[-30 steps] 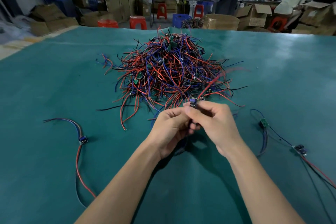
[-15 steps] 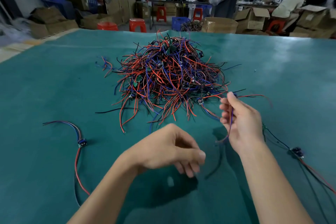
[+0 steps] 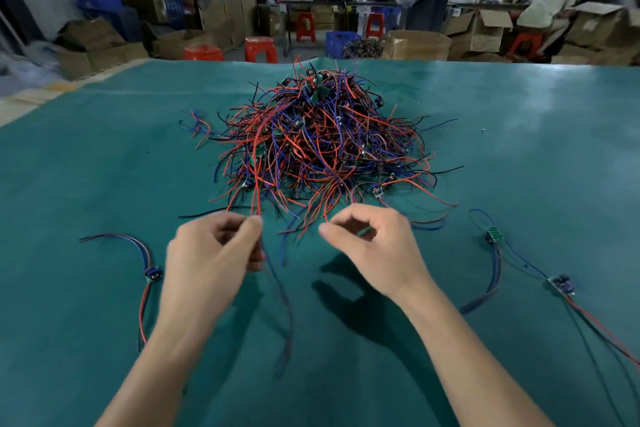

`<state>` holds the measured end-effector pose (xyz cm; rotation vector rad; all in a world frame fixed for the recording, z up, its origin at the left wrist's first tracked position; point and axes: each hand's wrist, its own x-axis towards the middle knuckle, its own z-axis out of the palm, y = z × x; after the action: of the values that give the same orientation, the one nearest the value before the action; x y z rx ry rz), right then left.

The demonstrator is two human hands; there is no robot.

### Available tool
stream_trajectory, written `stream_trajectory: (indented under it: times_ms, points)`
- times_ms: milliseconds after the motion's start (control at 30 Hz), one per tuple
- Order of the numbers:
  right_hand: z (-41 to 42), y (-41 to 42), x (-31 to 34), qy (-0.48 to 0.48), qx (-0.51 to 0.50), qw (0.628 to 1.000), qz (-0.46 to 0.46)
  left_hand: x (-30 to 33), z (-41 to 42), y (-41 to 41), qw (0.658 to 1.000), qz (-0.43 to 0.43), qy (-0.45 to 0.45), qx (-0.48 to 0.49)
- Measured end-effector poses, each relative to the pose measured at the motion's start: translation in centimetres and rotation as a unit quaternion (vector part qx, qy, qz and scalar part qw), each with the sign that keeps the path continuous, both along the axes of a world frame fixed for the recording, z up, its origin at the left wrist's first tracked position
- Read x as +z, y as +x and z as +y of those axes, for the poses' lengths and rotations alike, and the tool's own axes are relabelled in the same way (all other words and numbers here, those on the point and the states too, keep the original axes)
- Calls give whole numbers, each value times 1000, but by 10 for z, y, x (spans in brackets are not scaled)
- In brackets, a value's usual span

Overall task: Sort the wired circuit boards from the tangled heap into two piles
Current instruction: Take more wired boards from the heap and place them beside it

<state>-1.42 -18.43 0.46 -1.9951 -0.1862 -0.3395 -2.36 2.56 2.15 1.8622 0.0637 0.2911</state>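
Observation:
The tangled heap (image 3: 322,146) of red, blue and black wires with small circuit boards lies mid-table. My left hand (image 3: 214,253) pinches a red wire (image 3: 257,184) that runs up into the heap; a blurred blue wire hangs below that hand. My right hand (image 3: 372,248) is at the heap's front edge with fingers curled, and a small green board (image 3: 363,231) shows between thumb and fingers. On the left lies one wired board (image 3: 153,274). On the right lie a green board (image 3: 495,234) and a dark board (image 3: 561,285), each with its wires.
The teal table cover (image 3: 86,166) reaches to the far edge. Beyond it stand red stools (image 3: 261,48), cardboard boxes (image 3: 417,44), a blue crate (image 3: 341,42) and people working at benches.
My right hand let go of the wired board it carried to the right and came back to the heap's front. My left hand moved forward and took hold of a red wire.

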Motion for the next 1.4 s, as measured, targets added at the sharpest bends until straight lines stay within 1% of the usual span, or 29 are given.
stream_trajectory:
  times_ms: [33,67,100,133,167,233,333,400,467,500,533,600,633,700,733,767,800,833,867,900,967,1033,1100,1133,1200,1267,1300,1333,1400]
  points:
    - [-8,4,-3,-57,-73,995,-21,0,20,1,997,-5,79,26]
    - [-16,8,-6,-140,-142,980,-16,-3,43,3,982,-8,179,60]
    - [-25,12,-9,-216,-181,959,17,-6,69,3,957,-5,272,99]
    - [-32,14,-11,-269,-196,941,61,-14,95,3,934,11,329,136]
    - [-36,16,-13,-303,-202,926,97,-26,119,3,923,37,350,154]
    - [-39,19,-16,-341,-200,909,131,-57,162,3,926,88,334,152]
    - [-38,21,-13,-334,-230,908,102,-99,201,3,904,124,371,173]
    - [-38,19,-10,-339,-266,898,87,-104,199,1,888,128,407,174]
    - [-41,17,-9,-332,-292,893,79,-92,186,-3,870,117,444,177]
    - [-42,16,-9,-297,-296,905,75,-82,179,-6,861,109,464,176]
    - [-43,16,-7,-228,-293,926,73,-69,169,-8,856,93,474,183]
    - [-44,15,-2,-11,-260,963,73,-35,137,-10,882,37,431,187]
    - [-45,15,2,95,-238,964,66,-20,118,-9,899,-5,404,170]
    - [-46,15,7,238,-193,950,53,5,66,-9,932,-69,345,86]
    - [-47,14,10,290,-170,941,52,12,36,-7,958,-56,279,10]
    - [-48,13,12,328,-144,932,51,15,6,-4,981,-12,176,-78]
    - [-48,12,13,349,-116,928,55,15,-23,2,986,50,57,-147]
    - [-48,12,14,352,-87,930,62,14,-48,10,975,113,-61,-182]
    - [-47,11,14,344,-56,934,74,13,-68,17,952,165,-162,-199]
    - [-46,10,12,322,-29,943,84,9,-84,24,932,190,-231,-206]
    - [-45,10,7,219,-2,971,100,-1,-103,35,908,187,-301,-222]
    - [-43,10,4,125,16,984,125,-14,-113,43,901,159,-335,-226]
    - [-40,11,3,126,23,982,137,-25,-111,47,902,143,-340,-224]
    - [-40,12,2,140,6,981,137,-27,-109,48,902,138,-343,-224]
    - [-41,17,-2,117,-77,983,118,-31,-112,48,900,121,-351,-227]
    - [-45,19,-6,55,-154,983,89,-33,-115,47,916,99,-313,-231]
    - [-45,18,-7,44,-167,982,80,-33,-116,45,926,90,-280,-238]
    - [-44,18,-8,54,-170,981,81,-33,-117,44,932,85,-250,-250]
    - [-43,19,-7,113,-149,977,99,-33,-115,43,936,80,-206,-276]
